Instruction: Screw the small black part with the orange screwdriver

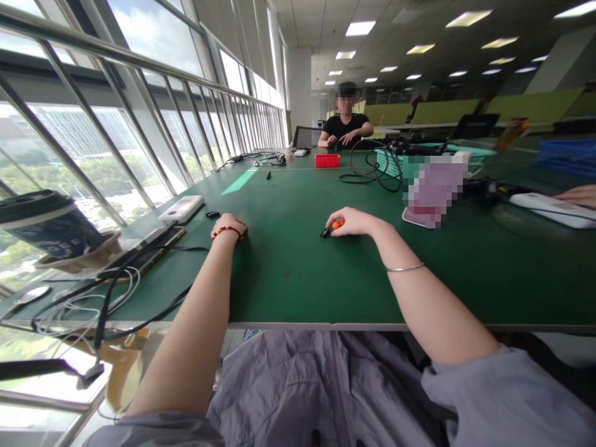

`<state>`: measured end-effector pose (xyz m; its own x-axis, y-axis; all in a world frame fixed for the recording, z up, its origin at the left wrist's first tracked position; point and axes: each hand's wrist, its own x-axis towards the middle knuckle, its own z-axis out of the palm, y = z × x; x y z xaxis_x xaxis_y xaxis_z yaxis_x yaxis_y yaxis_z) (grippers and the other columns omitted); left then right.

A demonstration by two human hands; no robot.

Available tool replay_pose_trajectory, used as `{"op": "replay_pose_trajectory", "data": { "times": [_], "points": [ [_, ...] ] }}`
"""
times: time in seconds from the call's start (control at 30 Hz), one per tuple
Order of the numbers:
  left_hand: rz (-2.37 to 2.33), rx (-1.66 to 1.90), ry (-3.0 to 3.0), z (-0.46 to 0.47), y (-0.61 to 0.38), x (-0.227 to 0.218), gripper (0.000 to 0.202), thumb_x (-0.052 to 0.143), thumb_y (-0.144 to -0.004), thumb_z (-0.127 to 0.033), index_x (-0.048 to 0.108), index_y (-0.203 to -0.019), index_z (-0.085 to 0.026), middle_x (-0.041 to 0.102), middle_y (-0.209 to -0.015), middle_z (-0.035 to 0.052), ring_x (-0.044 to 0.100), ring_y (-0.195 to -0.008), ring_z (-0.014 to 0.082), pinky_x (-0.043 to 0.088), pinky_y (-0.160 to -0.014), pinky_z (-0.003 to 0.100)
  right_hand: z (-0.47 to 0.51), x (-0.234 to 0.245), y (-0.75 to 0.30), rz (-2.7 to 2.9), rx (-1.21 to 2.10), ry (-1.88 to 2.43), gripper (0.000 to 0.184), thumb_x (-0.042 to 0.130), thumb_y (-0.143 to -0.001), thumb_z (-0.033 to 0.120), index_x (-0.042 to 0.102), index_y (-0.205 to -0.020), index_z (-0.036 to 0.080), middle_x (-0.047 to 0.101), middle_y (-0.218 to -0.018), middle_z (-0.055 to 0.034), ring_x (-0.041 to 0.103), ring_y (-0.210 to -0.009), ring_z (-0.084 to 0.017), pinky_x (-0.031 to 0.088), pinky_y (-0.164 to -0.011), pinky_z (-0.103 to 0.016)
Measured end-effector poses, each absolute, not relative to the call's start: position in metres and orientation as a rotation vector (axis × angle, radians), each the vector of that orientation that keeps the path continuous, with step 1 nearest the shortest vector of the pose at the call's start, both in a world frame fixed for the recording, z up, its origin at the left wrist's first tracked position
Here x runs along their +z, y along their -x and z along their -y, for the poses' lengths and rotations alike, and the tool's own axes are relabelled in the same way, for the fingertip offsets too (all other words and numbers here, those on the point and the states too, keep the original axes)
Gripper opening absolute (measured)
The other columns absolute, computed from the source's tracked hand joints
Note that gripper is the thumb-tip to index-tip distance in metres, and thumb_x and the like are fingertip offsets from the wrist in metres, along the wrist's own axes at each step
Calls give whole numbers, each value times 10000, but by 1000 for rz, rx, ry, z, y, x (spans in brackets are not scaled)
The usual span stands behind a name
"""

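My left hand [231, 225] rests low on the green table [279, 279], a red beaded bracelet round its wrist. Its back faces me and hides the fingers, so I cannot tell what, if anything, is in it. A small black piece [213, 214] lies just to its left. On the other side my right hand [352, 222] is closed round a small orange object [338, 224], partly covered by the fingers. Directly by those fingertips is a small black block [325, 233]; whether it joins the orange object I cannot tell.
At left are a cup [56, 223] in a carton holder, a phone [153, 248], tangled cables and a white box [181, 209]. A red tray [327, 161], a teal basket [388, 162] and a pinkish phone [433, 192] stand farther off. Another person [345, 124] sits at the far end.
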<state>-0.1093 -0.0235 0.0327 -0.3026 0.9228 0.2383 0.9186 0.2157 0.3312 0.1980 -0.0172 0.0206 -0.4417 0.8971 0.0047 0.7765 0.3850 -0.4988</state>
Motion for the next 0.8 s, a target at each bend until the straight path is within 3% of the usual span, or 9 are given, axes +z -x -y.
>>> {"op": "replay_pose_trajectory", "data": {
  "times": [0.13, 0.37, 0.57, 0.8],
  "points": [
    [-2399, 664, -1872, 24, 109, 30, 371, 712, -660, -396, 715, -983, -212, 711, -949, 112, 650, -942, 282, 526, -811, 384, 14, 18, -199, 2376, 629, 1470, 301, 663, -672, 242, 714, -966, 205, 697, -924, -27, 599, -779, -148, 446, -679, -226],
    [-2404, 624, -1746, 18, 109, 29, 225, 656, -706, -220, 729, -919, -206, 713, -1037, 85, 649, -993, 271, 521, -846, 367, 13, 18, -199, 2387, 631, 1460, 258, 649, -671, 244, 711, -915, 189, 683, -915, -37, 587, -814, -165, 440, -707, -244],
    [-2126, 842, -2054, 11, 97, 23, 215, 618, -753, -233, 734, -929, -193, 732, -924, 52, 660, -913, 203, 512, -834, 282, 17, 20, -197, 2374, 669, 1385, 300, 640, -680, 216, 708, -972, 190, 675, -961, -29, 580, -817, -138, 434, -735, -228],
    [-1648, 892, -2594, 15, 54, 16, 234, 545, -793, -195, 714, -955, -200, 686, -952, 48, 627, -853, 174, 496, -810, 278, 14, 17, -194, 2398, 598, 1442, 201, 682, -657, 316, 669, -803, 178, 646, -815, -19, 551, -734, -138, 419, -675, -244]
  ]
}}
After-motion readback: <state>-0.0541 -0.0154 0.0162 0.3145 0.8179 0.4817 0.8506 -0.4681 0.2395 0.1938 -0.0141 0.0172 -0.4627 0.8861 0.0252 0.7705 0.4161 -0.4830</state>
